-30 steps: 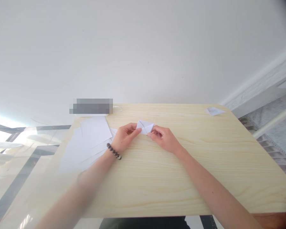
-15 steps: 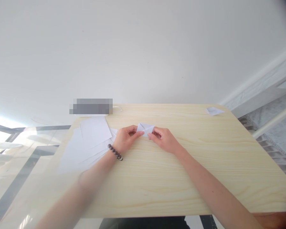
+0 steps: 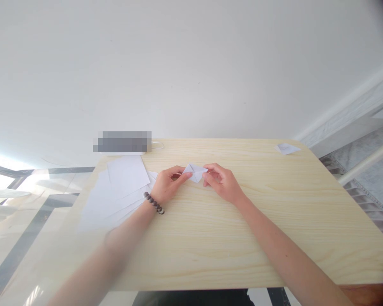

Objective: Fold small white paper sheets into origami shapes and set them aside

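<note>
A small white folded paper (image 3: 196, 173) with diagonal creases is held over the middle of the table. My left hand (image 3: 168, 182), with a dark bead bracelet (image 3: 153, 203) at the wrist, pinches its left side, thumb on top. At the paper's right corner, the thumb and fingers of my right hand (image 3: 222, 182) are closed on the edge. The fingers beneath the paper are partly hidden.
White sheets (image 3: 121, 191) lie overlapping on the left of the wooden table (image 3: 258, 229). A blurred-out grey object (image 3: 124, 142) stands behind them, a thin cable beside it. Another folded paper (image 3: 287, 148) lies at the far right. A wall (image 3: 191, 76) rises behind.
The paper has turned slightly, and its outline now looks more like a diamond. My right hand has shifted a little up and right to its right corner. My left hand stays nearly in place.
</note>
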`<move>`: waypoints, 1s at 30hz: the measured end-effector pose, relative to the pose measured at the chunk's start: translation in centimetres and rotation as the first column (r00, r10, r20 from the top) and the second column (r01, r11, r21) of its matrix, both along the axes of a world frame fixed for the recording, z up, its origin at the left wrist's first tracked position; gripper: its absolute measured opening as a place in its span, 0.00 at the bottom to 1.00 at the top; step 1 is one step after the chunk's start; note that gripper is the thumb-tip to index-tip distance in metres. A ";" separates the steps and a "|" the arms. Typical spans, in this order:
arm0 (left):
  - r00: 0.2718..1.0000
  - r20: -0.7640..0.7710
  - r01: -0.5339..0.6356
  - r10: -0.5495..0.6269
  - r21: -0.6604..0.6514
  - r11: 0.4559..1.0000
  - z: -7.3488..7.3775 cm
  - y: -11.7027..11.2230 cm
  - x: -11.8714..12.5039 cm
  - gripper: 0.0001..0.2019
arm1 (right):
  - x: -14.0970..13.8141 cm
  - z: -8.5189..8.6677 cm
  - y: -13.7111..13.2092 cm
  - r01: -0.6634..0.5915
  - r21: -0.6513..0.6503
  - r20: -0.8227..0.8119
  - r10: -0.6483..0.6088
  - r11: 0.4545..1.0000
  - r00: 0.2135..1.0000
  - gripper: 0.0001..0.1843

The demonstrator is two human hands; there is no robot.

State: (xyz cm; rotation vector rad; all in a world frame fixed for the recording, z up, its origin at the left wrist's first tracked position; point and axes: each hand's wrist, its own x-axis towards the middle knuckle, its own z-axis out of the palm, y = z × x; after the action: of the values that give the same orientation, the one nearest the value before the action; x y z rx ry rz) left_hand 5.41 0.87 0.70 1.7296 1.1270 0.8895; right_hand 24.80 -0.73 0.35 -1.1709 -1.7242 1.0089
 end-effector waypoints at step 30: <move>0.915 -0.403 0.116 0.017 0.303 0.946 -0.3 0.7 -0.7 0.10 | -0.3 -0.7 0.8 0.002 0.237 0.390 -0.097 0.971 0.916 0.07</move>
State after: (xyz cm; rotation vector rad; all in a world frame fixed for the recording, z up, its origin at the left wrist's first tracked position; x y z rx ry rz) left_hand 4.71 1.54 0.37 2.2784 1.2408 0.7323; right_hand 24.52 0.08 -0.33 -1.3223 -2.0533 0.5362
